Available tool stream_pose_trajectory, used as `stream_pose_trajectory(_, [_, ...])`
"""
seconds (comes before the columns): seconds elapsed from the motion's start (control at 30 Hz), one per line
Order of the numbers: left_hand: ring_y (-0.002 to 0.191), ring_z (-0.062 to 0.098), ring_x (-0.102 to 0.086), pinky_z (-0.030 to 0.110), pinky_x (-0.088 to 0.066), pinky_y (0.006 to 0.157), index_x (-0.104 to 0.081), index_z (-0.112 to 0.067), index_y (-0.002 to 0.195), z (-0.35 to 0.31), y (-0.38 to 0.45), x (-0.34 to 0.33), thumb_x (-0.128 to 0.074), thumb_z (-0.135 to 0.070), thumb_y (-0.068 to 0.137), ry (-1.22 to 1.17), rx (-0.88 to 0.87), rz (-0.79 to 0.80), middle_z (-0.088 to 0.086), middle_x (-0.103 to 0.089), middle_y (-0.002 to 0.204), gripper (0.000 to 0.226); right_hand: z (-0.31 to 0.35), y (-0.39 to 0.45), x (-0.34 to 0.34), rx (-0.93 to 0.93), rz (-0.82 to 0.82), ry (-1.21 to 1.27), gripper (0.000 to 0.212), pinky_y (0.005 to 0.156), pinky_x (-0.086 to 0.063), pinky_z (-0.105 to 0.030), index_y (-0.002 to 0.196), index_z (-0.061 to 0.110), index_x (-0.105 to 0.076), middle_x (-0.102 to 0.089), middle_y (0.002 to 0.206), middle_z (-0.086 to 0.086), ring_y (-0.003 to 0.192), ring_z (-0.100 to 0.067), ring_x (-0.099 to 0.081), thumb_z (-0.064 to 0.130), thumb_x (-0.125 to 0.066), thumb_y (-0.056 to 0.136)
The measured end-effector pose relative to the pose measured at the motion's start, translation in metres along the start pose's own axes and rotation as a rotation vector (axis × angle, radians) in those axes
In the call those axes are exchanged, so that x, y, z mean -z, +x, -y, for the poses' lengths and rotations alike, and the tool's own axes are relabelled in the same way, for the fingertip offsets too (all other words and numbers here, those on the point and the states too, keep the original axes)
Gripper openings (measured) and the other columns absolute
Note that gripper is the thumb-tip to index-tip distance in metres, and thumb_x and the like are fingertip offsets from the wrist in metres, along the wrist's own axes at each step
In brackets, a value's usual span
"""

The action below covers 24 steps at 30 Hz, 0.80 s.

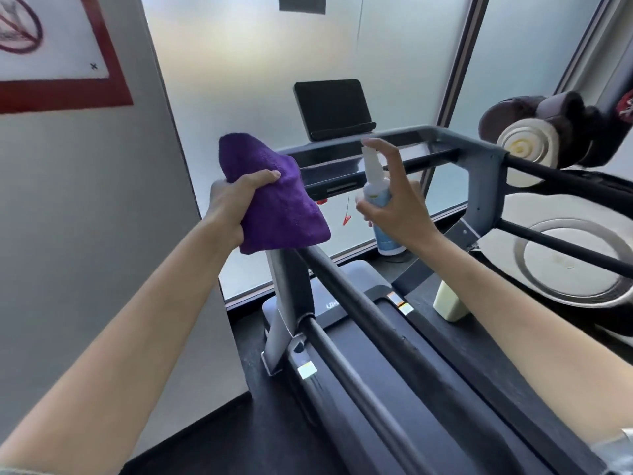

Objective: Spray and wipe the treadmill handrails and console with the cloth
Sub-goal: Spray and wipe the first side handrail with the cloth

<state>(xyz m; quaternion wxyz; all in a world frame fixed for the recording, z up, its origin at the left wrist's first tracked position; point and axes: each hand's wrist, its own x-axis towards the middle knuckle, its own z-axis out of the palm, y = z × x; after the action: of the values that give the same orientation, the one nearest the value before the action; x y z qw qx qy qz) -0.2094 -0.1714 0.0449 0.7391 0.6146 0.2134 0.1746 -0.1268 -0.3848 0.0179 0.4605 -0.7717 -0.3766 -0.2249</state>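
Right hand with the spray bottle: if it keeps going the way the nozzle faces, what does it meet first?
Likely the purple terry cloth bunched in the left hand; the right hand aims the white spray bottle leftward at it. Depth is unclear.

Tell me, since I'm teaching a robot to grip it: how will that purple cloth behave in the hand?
Probably floppy: the purple cloth bunches and droops around the left hand rather than keeping a flat shape. Likely light for its bulk, as the fingers hold it up with a loose-looking grip. Its fuzzy pile suggests it won't slip easily.
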Motion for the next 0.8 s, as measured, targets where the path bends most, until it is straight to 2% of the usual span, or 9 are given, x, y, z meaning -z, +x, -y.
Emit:
stream_pose_trajectory(0.13, [0.087,0.024,-0.070,0.039,-0.059,0.076,-0.066,-0.014,0.098,0.013,-0.038,-0.004,-0.081,-0.021,0.070,0.026,-0.040,-0.073,0.006,-0.072,0.096,0.033,0.002,-0.021,0.013,0.044,0.087,0.031,0.074,0.054,-0.054,-0.044,0.130,0.037,-0.027,-0.056,0.105,-0.005,0.058,-0.034,-0.061,-0.001,-0.064,0.079])
stream_pose_trajectory(0.23, [0.085,0.021,-0.069,0.034,-0.057,0.072,-0.065,-0.015,0.102,0.025,-0.070,-0.012,-0.080,-0.020,0.073,-0.009,-0.064,-0.187,0.003,-0.071,0.093,0.033,0.001,-0.036,0.034,0.023,0.173,0.112,0.075,0.053,-0.057,-0.039,0.138,0.025,-0.027,-0.046,0.118,0.003,0.058,-0.036,-0.061,-0.006,-0.062,0.080])
stream_pose_trajectory(0.33, [0.082,0.017,-0.068,0.028,-0.055,0.066,-0.064,-0.014,0.107,0.038,-0.102,-0.021,-0.080,-0.020,0.073,-0.017,-0.084,-0.286,0.000,-0.070,0.093,0.038,0.001,-0.052,0.054,0.030,0.227,0.143,0.073,0.059,-0.057,-0.047,0.140,0.020,-0.029,-0.044,0.118,0.011,0.062,-0.037,-0.059,-0.003,-0.061,0.079])
stream_pose_trajectory(0.43, [0.077,0.013,-0.067,0.025,-0.053,0.062,-0.063,-0.015,0.103,0.046,-0.131,-0.027,-0.079,-0.020,0.073,-0.011,-0.090,-0.380,-0.002,-0.069,0.090,0.034,0.002,-0.066,0.065,0.005,0.291,0.193,0.071,0.057,-0.058,-0.042,0.137,0.025,-0.029,-0.049,0.117,-0.002,0.059,-0.030,-0.061,-0.003,-0.061,0.080])
stream_pose_trajectory(0.53, [0.079,0.013,-0.066,0.027,-0.054,0.067,-0.062,-0.015,0.102,0.055,-0.150,-0.027,-0.079,-0.019,0.074,0.014,-0.094,-0.453,-0.004,-0.068,0.090,0.033,0.001,-0.076,0.066,-0.019,0.342,0.222,0.071,0.048,-0.058,-0.039,0.133,0.033,-0.029,-0.054,0.108,-0.018,0.050,-0.028,-0.061,-0.003,-0.061,0.081])
stream_pose_trajectory(0.63, [0.087,0.016,-0.066,0.031,-0.055,0.073,-0.059,-0.010,0.113,0.068,-0.155,-0.026,-0.081,-0.016,0.073,0.059,-0.114,-0.495,0.000,-0.067,0.101,0.045,-0.006,-0.081,0.057,-0.037,0.327,0.197,0.073,0.045,-0.056,-0.039,0.138,0.024,-0.030,-0.055,0.095,-0.023,0.051,-0.036,-0.059,-0.004,-0.062,0.078])
stream_pose_trajectory(0.73, [0.094,0.023,-0.067,0.037,-0.056,0.077,-0.055,-0.006,0.117,0.083,-0.149,-0.026,-0.082,-0.014,0.073,0.065,-0.103,-0.507,0.007,-0.066,0.110,0.052,-0.013,-0.081,0.047,-0.074,0.313,0.188,0.074,0.043,-0.056,-0.035,0.137,0.025,-0.033,-0.057,0.094,-0.030,0.054,-0.041,-0.058,-0.005,-0.061,0.076])
stream_pose_trajectory(0.8, [0.093,0.023,-0.067,0.036,-0.056,0.075,-0.054,-0.007,0.116,0.092,-0.142,-0.027,-0.081,-0.014,0.075,0.063,-0.071,-0.485,0.008,-0.066,0.109,0.050,-0.019,-0.080,0.043,-0.096,0.295,0.179,0.074,0.044,-0.056,-0.038,0.137,0.026,-0.035,-0.057,0.096,-0.029,0.055,-0.040,-0.058,-0.005,-0.061,0.075])
